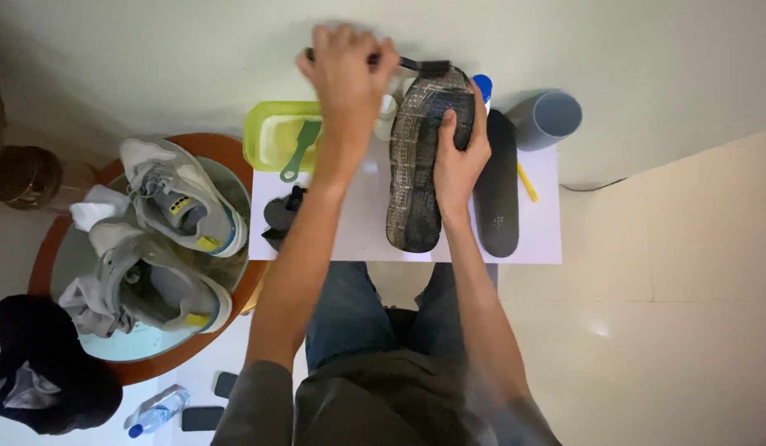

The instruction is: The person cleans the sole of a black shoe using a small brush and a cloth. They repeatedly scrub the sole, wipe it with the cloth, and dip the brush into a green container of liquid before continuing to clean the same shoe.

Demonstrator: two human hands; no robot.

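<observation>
Your right hand [459, 157] is clamped around the upper part of a shoe [420, 161] turned sole-up, thumb across the tread and fingers wrapped behind, holding it tilted over the far half of the white counter [544, 239]. Your left hand [347, 70] is closed in a fist on the handle of a dark brush [424, 66], whose bristles touch the toe end of the sole near the counter's far edge. Judging from this, the scrubbing is under way at the toe: the sole looks dull and mottled grey-brown along its whole length, so most of it seems yet to be cleaned. The tread is a rubbery grid of small blocks, long and narrow with a rounded heel toward you. Just right of the shoe lies a flat black insole [496, 190], smooth and matte, and beyond it a thin yellow stick [527, 182] near the right edge. A grey plastic cup [550, 118] stands by the far right corner. At the far left corner sits a lime-green translucent tray [267, 136] with a green-handled tool [300, 150] lying across it, and a small dark crumpled object [282, 216] lies near the left edge; I cannot tell what it is. Off the counter to your left, a pair of grey mesh sneakers [168, 239] with yellow accents rests on a round glass-topped side table [226, 153] with a wooden rim, apparently waiting.
</observation>
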